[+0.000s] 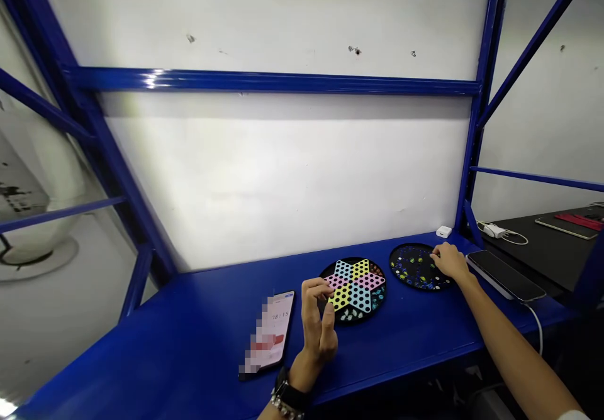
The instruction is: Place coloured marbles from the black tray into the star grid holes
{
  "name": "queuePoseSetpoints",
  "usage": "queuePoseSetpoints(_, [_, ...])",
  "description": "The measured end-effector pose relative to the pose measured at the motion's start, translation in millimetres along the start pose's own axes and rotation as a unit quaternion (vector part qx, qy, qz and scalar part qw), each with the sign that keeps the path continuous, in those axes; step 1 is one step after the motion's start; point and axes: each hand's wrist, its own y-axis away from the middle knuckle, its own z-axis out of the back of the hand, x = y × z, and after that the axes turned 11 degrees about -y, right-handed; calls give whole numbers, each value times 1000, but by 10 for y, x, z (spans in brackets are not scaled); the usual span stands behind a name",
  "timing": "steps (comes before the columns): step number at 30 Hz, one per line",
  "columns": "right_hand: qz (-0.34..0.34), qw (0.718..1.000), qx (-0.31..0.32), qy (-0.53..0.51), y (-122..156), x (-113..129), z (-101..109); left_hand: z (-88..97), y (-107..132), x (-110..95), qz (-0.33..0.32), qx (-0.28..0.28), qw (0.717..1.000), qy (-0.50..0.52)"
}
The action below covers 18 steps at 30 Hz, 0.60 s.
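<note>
A round black Chinese-checkers board [355,287] with a pastel star of holes lies on the blue shelf. My left hand [318,324] is raised just left of it, fingers curled in a pinch near the board's left rim; what they hold is too small to make out. To the right sits a round black tray [411,268] holding several coloured marbles. My right hand [449,261] rests on the tray's right side, fingers bent down among the marbles.
A phone [268,334] lies screen-up left of my left hand. A second phone [504,275] on a cable lies right of the tray, and a white charger [443,231] sits by the wall. Blue rack posts [476,124] frame the shelf.
</note>
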Motion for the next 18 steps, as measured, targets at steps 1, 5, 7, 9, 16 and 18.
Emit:
queuePoseSetpoints(1, [24, 996, 13, -80, 1, 47, -5, -1, -2, -2, -1, 3, 1000, 0])
queuePoseSetpoints(5, [102, 916, 80, -380, 32, 256, -55, -5, -11, 7, -2, 3, 1000, -14])
queuePoseSetpoints(7, [101, 881, 95, -452, 110, 426, -120, -4, -11, 12, -4, 4, 1000, -26])
queuePoseSetpoints(9, [121, 863, 120, -476, 266, 676, -237, 1, -7, 14, 1, 12, 999, -33])
queuePoseSetpoints(16, [361, 848, 201, -332, 1003, 1707, -823, 21, -9, 12, -1, 5, 999, -48])
queuePoseSetpoints(18, [415, 848, 184, -274, 1075, 1810, -890, 19, -7, 11, -3, 6, 999, -47])
